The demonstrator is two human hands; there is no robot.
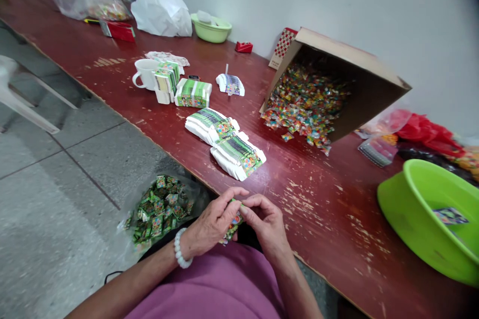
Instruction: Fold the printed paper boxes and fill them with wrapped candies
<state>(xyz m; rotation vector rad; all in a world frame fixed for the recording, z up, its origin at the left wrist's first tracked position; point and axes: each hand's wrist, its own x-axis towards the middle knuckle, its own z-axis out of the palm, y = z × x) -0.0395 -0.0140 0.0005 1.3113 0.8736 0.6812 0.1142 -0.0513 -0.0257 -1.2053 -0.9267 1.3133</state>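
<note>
Close to my body, my left hand [211, 222] is wrapped round a small green printed box [234, 224], partly hidden by the fingers. My right hand [266, 219] pinches the upper end of the same box with thumb and forefinger. Just beyond the hands, fanned stacks of flat green cartons [237, 154] lie on the table. Wrapped candies [307, 99] spill from a cardboard box [359, 55] tipped on its side. Below left, a clear plastic bag [162, 209] holds many small green boxes.
Banded carton bundles [192, 93] stand beside a white mug [145, 74] on the red table [322, 199]. A green basin [430, 229] sits at right. Behind are a white bag [162, 12], a pale green bowl [211, 30] and a red tape dispenser [244, 47]. A plastic stool [22, 89] is at left.
</note>
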